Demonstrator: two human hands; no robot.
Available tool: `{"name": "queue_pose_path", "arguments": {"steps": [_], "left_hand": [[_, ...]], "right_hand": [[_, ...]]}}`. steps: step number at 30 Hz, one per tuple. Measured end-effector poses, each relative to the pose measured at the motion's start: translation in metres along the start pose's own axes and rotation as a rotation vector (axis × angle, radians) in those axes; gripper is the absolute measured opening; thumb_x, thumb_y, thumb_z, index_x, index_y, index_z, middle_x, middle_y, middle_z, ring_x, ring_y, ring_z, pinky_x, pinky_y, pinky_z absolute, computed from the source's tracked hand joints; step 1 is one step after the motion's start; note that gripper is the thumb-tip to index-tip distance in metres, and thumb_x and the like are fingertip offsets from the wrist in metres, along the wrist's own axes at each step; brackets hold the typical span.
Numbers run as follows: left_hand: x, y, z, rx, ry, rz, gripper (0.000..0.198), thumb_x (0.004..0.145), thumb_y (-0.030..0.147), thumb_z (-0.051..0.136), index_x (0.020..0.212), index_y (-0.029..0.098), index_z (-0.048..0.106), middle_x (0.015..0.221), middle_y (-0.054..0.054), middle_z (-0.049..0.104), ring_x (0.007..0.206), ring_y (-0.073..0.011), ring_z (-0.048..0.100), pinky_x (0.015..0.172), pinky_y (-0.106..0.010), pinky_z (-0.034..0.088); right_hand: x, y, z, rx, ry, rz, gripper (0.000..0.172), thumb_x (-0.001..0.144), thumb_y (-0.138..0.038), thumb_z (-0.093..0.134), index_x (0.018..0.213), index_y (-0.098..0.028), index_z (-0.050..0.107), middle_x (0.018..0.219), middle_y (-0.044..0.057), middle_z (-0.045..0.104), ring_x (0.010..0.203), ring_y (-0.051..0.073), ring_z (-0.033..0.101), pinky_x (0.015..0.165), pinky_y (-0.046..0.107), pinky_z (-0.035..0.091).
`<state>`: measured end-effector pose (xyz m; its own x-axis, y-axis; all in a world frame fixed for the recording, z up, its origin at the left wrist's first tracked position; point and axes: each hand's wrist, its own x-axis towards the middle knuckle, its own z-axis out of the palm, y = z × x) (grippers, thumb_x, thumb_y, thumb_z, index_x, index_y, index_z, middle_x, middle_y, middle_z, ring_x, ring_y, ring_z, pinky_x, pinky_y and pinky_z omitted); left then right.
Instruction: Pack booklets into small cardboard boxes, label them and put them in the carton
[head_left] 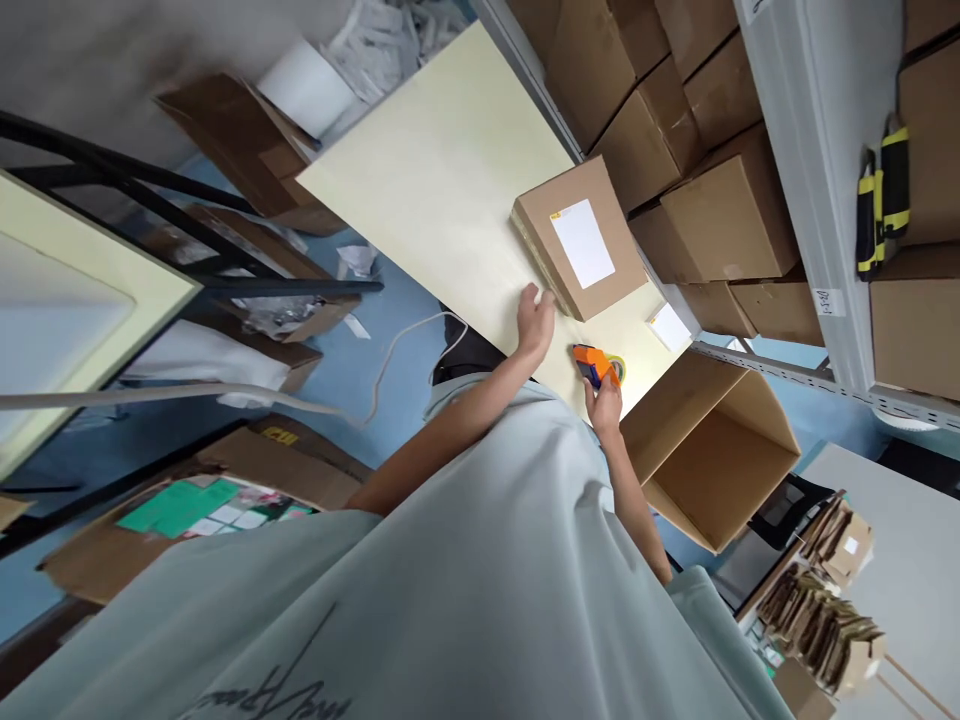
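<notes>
Standing over the pale table (442, 170), the person lays the left hand (535, 322), fingers loosely spread, against the near corner of the one sealed box (581, 240), apparently to keep it from sliding. The right hand (604, 402) is curled tight around the single orange tape dispenser (595, 364), low over the table just beside that box, within easy reach of it. One open carton (712, 455) gapes at the table's edge, and one white slip (670, 327) lies nearby.
</notes>
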<state>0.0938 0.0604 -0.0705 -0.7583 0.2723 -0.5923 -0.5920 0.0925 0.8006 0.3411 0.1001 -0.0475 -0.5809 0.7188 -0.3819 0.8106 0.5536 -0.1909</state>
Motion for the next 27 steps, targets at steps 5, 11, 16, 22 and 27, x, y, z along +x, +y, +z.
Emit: {"name": "queue_pose_path", "arguments": {"steps": [5,11,16,22,27], "left_hand": [[-0.028,0.007,0.031,0.113,-0.167,-0.039,0.050,0.098,0.052,0.075,0.133,0.019,0.061,0.140,-0.018,0.073,0.139,-0.0327,0.067,0.122,-0.045,0.050],[-0.020,0.011,0.016,0.333,-0.298,0.124,0.049,0.103,0.041,0.065,0.144,0.016,0.056,0.152,-0.020,0.066,0.146,-0.0306,0.062,0.127,-0.044,0.046],[-0.016,0.026,-0.022,0.632,-0.460,0.306,0.059,0.107,0.037,0.051,0.163,0.020,0.044,0.161,-0.014,0.062,0.152,-0.0263,0.056,0.130,-0.045,0.044],[-0.041,0.051,0.005,1.014,-0.340,0.566,0.077,0.109,0.038,0.048,0.178,0.020,0.018,0.185,-0.014,0.016,0.173,-0.0322,0.008,0.140,-0.058,0.018],[-0.067,0.051,0.065,1.271,-0.414,0.694,0.091,0.102,0.059,0.062,0.176,0.021,0.028,0.186,-0.014,0.004,0.170,-0.0457,-0.014,0.133,-0.079,0.003]], "right_hand": [[-0.002,-0.003,0.006,-0.008,0.030,0.012,0.047,0.110,-0.051,0.045,0.130,-0.013,0.064,0.120,0.021,0.073,0.114,0.035,0.069,0.100,0.046,0.057],[-0.008,-0.013,0.002,-0.139,0.002,-0.030,0.039,0.110,-0.042,0.053,0.129,-0.010,0.065,0.108,0.019,0.077,0.105,0.033,0.071,0.102,0.043,0.054],[-0.015,-0.038,0.001,-0.145,-0.088,-0.144,0.033,0.113,-0.040,0.051,0.120,-0.010,0.065,0.099,0.019,0.078,0.098,0.032,0.071,0.106,0.042,0.049],[-0.022,-0.061,0.011,-0.128,-0.135,-0.225,0.027,0.114,-0.034,0.049,0.120,-0.012,0.064,0.102,0.019,0.080,0.098,0.032,0.074,0.101,0.042,0.048],[-0.027,-0.063,0.018,-0.109,-0.123,-0.211,0.027,0.114,-0.032,0.048,0.118,-0.012,0.065,0.100,0.019,0.080,0.097,0.031,0.074,0.100,0.042,0.048]]}}
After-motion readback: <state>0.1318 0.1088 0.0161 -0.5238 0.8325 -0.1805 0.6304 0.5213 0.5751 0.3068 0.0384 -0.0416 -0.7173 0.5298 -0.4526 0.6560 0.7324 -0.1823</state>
